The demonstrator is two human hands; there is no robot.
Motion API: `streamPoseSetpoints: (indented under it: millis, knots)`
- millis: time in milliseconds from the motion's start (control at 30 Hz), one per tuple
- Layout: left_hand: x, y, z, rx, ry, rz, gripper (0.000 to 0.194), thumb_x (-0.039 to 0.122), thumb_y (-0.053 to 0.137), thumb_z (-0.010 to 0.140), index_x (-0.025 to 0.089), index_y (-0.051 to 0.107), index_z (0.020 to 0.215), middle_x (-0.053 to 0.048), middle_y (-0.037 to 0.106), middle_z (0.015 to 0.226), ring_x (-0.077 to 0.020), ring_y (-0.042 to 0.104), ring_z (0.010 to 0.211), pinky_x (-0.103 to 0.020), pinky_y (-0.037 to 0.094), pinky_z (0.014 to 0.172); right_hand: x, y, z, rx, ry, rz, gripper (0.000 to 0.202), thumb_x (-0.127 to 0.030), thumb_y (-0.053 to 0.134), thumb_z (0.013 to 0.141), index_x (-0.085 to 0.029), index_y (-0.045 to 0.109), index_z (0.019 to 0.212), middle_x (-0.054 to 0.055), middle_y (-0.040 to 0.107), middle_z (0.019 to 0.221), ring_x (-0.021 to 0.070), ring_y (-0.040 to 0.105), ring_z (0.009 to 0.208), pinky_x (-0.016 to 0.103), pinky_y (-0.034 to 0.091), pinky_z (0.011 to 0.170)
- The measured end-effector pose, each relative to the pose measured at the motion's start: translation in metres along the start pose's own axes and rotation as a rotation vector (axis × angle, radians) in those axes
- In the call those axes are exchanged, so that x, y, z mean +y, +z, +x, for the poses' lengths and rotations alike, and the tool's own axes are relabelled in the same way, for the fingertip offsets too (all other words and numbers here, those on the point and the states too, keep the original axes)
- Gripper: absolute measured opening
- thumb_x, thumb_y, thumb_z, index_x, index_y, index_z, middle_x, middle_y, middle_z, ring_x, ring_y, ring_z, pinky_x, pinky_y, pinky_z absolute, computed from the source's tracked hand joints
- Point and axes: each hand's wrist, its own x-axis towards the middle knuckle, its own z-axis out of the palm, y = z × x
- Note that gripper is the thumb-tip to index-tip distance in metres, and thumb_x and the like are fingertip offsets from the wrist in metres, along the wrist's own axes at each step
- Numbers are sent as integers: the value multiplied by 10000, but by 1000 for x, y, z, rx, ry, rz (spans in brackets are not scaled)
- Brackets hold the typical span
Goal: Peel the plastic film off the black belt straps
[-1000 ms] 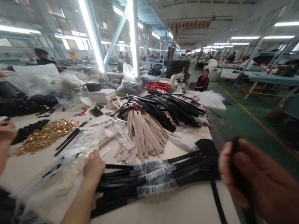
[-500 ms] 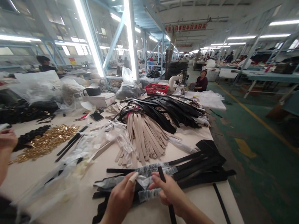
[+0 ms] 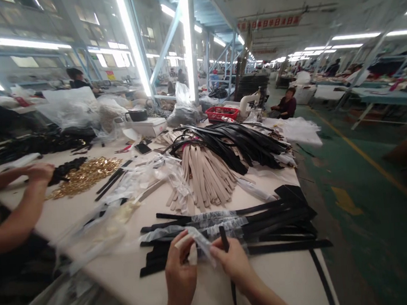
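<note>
In front of me, my left hand (image 3: 180, 265) pinches one end of a crumpled strip of clear plastic film (image 3: 202, 242). Pale coverings wrap some of its fingertips. My right hand (image 3: 235, 262) is closed around a narrow black strap (image 3: 224, 239), which sticks up past the fingers and hangs below the palm. Its thumb and finger also meet the film's other end. Just beyond both hands lies a row of black straps (image 3: 279, 226), bundled at the middle with clear plastic wrapping (image 3: 215, 215).
Beige strips (image 3: 202, 176) and long black straps (image 3: 256, 142) form a pile farther back. Gold metal pieces (image 3: 85, 177) lie to the left, near a co-worker's arm (image 3: 22, 213). A red basket (image 3: 222, 113) stands behind. The table's right edge borders a green floor (image 3: 370, 203).
My hands have lifted the clear film strip off the bundle and stretched it between them. The view has shifted left, and the co-worker's arm has come farther into it.
</note>
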Motion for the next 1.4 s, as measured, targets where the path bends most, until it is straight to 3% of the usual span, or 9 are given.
streamPoseSetpoints:
  millis: [67,167,233,500,733,867,1067,1267,1400]
  knots:
    - [2,9,-8,122,-266,-184,272,420,651,856,227,666,1047,-108,673,1123,-250,699,932,-380,599,794,0,-3,-2,-1,-5,28,286,-455,778,694,-179,747,762,39,681,685,235,616,704,318,458,655]
    - [2,19,-18,-42,-629,-460,391,529,681,803,159,708,928,-115,712,914,-224,689,745,-329,577,636,4,-5,-6,-57,35,49,379,-542,745,727,-172,741,811,18,626,589,208,583,598,289,421,546]
    - [3,22,-22,-129,-716,-545,388,494,749,745,133,735,887,-118,722,868,-207,669,735,-286,546,608,7,-3,-11,-84,45,46,403,-565,740,732,-168,739,804,14,614,562,198,571,562,283,410,523]
    - [6,18,-24,-184,-729,-541,325,399,778,725,130,779,906,-126,747,886,-194,652,737,-267,510,609,10,-2,-19,-86,-84,-89,396,-556,702,788,-161,723,810,97,737,787,263,666,753,338,492,695]
    - [5,14,-16,56,-725,-639,269,335,847,674,132,784,838,-74,736,786,-155,656,707,-243,518,650,10,-4,-40,-379,142,239,428,-570,497,931,-165,632,966,-2,648,691,48,335,360,192,185,365]
    - [7,19,-16,141,-789,-765,282,326,850,687,121,764,859,-104,749,854,-170,688,766,-249,551,678,13,5,-53,-535,214,289,445,-569,474,944,-145,602,908,4,639,597,51,388,319,174,191,335]
    - [16,24,-15,181,-882,-727,283,341,821,729,137,735,906,-134,753,941,-205,711,804,-165,463,435,14,16,-56,-583,247,301,442,-577,484,938,-147,571,888,11,646,558,50,376,285,165,175,305]
    - [16,28,-13,170,-811,-724,291,345,784,782,89,747,915,-166,761,942,-205,723,838,-269,584,741,11,15,-56,-624,262,264,439,-584,474,939,-162,557,853,-13,608,479,56,355,263,164,168,291]
    - [14,30,-14,138,-807,-765,308,349,772,791,69,748,917,-185,761,940,-217,729,825,-265,583,717,13,13,-47,-621,284,266,438,-569,469,941,-157,566,829,-11,596,449,56,340,249,167,160,286]
